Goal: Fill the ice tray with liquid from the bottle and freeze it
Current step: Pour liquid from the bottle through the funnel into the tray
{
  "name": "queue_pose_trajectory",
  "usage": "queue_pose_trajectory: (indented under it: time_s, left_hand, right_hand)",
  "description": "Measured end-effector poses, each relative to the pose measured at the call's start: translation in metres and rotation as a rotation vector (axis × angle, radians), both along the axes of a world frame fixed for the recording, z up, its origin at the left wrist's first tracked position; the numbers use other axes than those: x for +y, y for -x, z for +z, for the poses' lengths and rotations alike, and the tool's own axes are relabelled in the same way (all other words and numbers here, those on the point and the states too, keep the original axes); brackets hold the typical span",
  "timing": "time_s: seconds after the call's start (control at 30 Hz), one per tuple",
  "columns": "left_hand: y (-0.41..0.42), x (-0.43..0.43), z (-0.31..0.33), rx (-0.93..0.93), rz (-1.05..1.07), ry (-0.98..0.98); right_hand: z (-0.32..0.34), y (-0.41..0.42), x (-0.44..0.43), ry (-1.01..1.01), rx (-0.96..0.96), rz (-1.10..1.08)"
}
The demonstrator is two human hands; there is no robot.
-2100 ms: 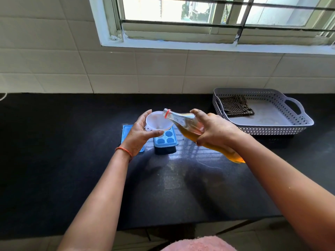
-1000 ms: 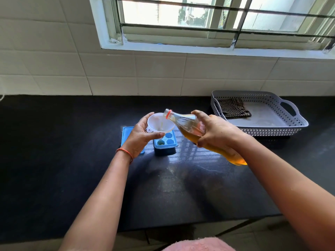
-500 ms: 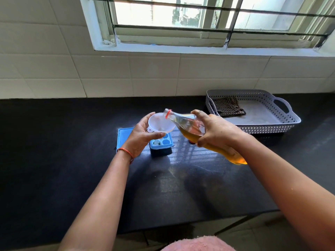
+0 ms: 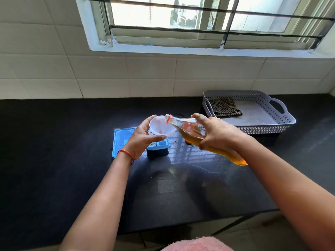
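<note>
The right hand (image 4: 215,132) is wrapped around the middle of the bottle (image 4: 184,126), fingers over the top and thumb beneath. The bottle's long axis runs from its base, low by the right forearm, up and leftward to the open mouth, which sits just over the right rim of the funnel (image 4: 159,125). The amber liquid lies in the lower body, the neck looks clear, and no stream shows, so I judge the pour needs more tilt about that same axis.

The left hand (image 4: 143,140) cups the funnel, fingers behind and thumb curled across the front. It holds the funnel above the blue ice tray (image 4: 160,144), which stands on the counter (image 4: 54,142) directly below. The thumb hides the spout, so which cell it feeds cannot be told.

Just left of the tray lies a flat blue lid (image 4: 120,140). To the right and well apart stands a grey basket (image 4: 282,122) holding a checked cloth (image 4: 224,107). Dark counter lies open in front, towards its near edge, with room for the right elbow to rise.
</note>
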State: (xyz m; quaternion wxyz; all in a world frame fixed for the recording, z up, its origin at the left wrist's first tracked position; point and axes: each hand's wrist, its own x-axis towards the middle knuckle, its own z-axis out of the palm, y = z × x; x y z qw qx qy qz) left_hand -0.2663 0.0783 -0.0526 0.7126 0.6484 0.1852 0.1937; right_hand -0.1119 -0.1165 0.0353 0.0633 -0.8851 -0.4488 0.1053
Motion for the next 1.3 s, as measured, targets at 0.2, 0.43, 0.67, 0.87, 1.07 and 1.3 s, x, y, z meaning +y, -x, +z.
queue_pose_trajectory:
  time_s: [0.2, 0.43, 0.67, 0.87, 1.07, 1.3]
  left_hand:
    - [0.000, 0.002, -0.002, 0.006, -0.004, -0.015]
    - [0.000, 0.002, -0.003, 0.004, -0.012, -0.001]
    - [0.000, 0.003, -0.003, 0.014, -0.002, -0.011]
    - [-0.003, 0.002, 0.002, -0.005, 0.035, 0.014]
    - [-0.006, 0.002, 0.005, -0.020, 0.050, 0.000]
    - [-0.010, 0.005, 0.007, -0.008, 0.055, -0.007]
  right_hand:
    - [-0.001, -0.003, 0.000, 0.027, -0.011, 0.013]
    - [-0.001, -0.004, 0.003, 0.009, 0.002, 0.020]
    - [-0.002, -0.005, 0.004, -0.027, 0.030, 0.020]
    - [-0.002, -0.005, 0.005, -0.052, 0.042, 0.008]
    - [0.000, -0.005, 0.006, -0.065, 0.032, 0.009]
    - [-0.001, -0.009, 0.013, -0.056, 0.032, 0.006]
